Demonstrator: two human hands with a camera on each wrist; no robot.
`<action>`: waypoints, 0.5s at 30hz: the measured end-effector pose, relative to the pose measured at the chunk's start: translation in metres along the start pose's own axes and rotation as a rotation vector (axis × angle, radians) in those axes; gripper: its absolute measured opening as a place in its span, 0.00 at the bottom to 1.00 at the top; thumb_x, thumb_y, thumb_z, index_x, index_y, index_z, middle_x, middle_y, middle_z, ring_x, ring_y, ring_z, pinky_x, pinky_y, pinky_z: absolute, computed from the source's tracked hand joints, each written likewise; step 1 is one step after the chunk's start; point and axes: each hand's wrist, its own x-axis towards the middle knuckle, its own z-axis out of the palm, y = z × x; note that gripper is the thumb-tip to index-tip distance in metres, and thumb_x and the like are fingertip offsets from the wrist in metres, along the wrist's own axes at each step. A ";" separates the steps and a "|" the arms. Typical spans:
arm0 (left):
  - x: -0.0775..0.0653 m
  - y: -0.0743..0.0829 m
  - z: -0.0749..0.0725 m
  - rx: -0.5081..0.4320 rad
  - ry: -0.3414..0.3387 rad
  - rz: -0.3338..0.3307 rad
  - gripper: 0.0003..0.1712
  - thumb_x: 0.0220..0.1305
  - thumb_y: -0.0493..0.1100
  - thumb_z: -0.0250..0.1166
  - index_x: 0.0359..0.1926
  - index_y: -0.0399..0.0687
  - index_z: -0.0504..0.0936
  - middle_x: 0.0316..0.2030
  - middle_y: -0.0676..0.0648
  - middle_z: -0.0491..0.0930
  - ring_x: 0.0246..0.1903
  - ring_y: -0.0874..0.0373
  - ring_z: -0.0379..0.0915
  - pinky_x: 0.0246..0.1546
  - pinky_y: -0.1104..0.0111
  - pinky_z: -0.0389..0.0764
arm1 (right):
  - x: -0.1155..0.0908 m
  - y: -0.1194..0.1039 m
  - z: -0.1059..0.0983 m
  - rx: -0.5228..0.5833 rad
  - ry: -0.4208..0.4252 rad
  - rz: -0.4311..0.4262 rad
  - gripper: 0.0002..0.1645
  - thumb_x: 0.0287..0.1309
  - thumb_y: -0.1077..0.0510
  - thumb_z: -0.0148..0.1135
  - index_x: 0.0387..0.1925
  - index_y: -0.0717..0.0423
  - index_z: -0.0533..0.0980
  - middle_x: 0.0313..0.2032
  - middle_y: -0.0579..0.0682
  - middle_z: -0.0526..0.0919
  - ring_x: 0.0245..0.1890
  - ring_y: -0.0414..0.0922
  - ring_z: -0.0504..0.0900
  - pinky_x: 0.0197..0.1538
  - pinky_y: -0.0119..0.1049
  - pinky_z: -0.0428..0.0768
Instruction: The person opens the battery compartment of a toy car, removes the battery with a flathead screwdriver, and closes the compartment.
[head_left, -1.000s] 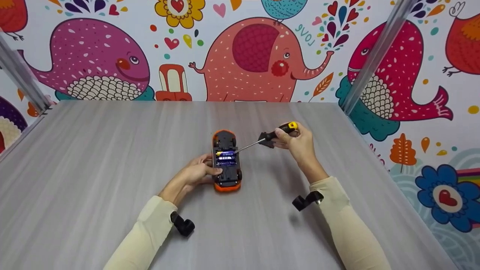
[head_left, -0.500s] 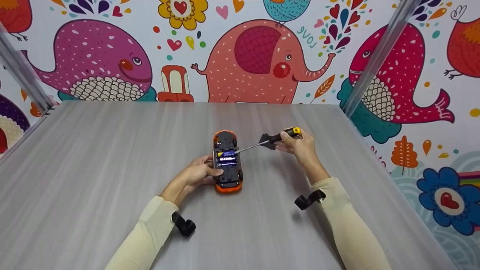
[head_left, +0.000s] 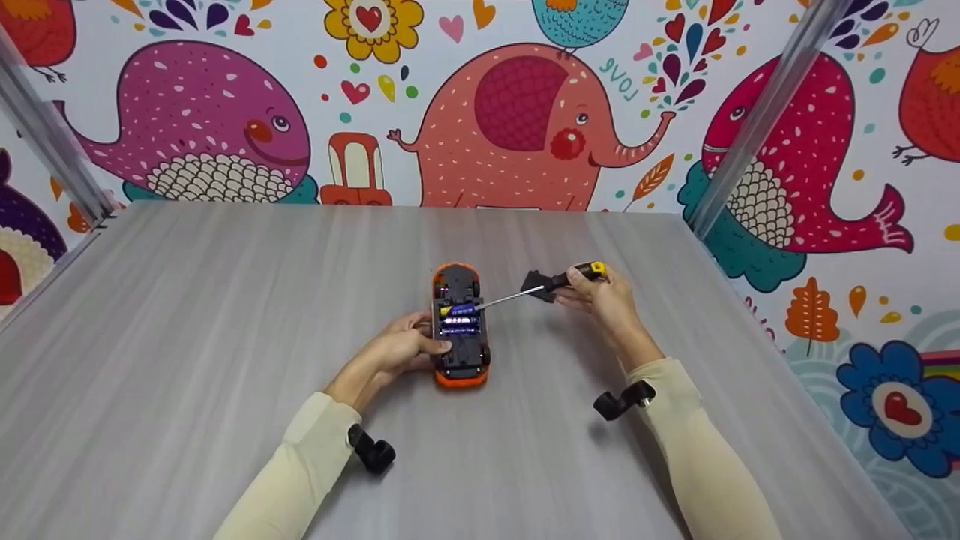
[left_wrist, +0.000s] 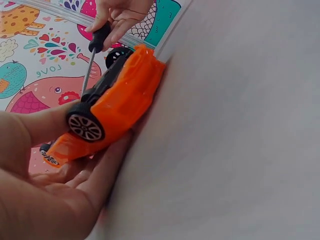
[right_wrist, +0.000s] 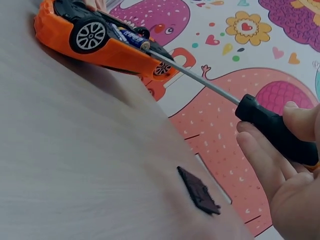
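Note:
An orange toy car (head_left: 459,379) is held upside down over the table, its black underside facing up. Blue-purple batteries (head_left: 460,321) lie in its open compartment, and the topmost, with a yellow end, sits tilted. My left hand (head_left: 397,345) grips the car's left side, thumb on the underside and fingers beneath. In my right hand (head_left: 607,292) is a screwdriver (head_left: 574,276) with a black and yellow handle. Its tip touches the right end of the topmost battery (right_wrist: 135,39). The black battery cover (right_wrist: 199,191) lies on the table below the right hand.
The grey wood-grain table (head_left: 225,300) stretches around the car. A wall with printed animals (head_left: 510,127) stands behind it, with metal posts (head_left: 765,120) at the corners. Black camera mounts (head_left: 371,450) sit on both wrists.
The topmost battery has gone from lying straight to tilted, its right end raised. My right hand and the screwdriver handle have dropped slightly. The left hand keeps its grip on the car.

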 end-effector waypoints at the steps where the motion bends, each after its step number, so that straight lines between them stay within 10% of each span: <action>1: 0.000 0.000 0.000 0.001 0.002 0.000 0.34 0.62 0.27 0.61 0.70 0.34 0.64 0.64 0.35 0.73 0.50 0.55 0.79 0.59 0.58 0.80 | 0.000 -0.001 0.000 -0.001 0.002 -0.003 0.11 0.69 0.60 0.59 0.48 0.60 0.70 0.37 0.50 0.85 0.36 0.44 0.90 0.46 0.38 0.87; 15: -0.003 0.000 0.003 -0.005 -0.018 0.024 0.36 0.61 0.26 0.60 0.70 0.32 0.63 0.61 0.35 0.75 0.50 0.54 0.79 0.55 0.60 0.82 | -0.005 -0.015 -0.005 -0.015 -0.009 -0.031 0.13 0.68 0.58 0.62 0.47 0.59 0.70 0.36 0.50 0.84 0.37 0.46 0.90 0.45 0.38 0.87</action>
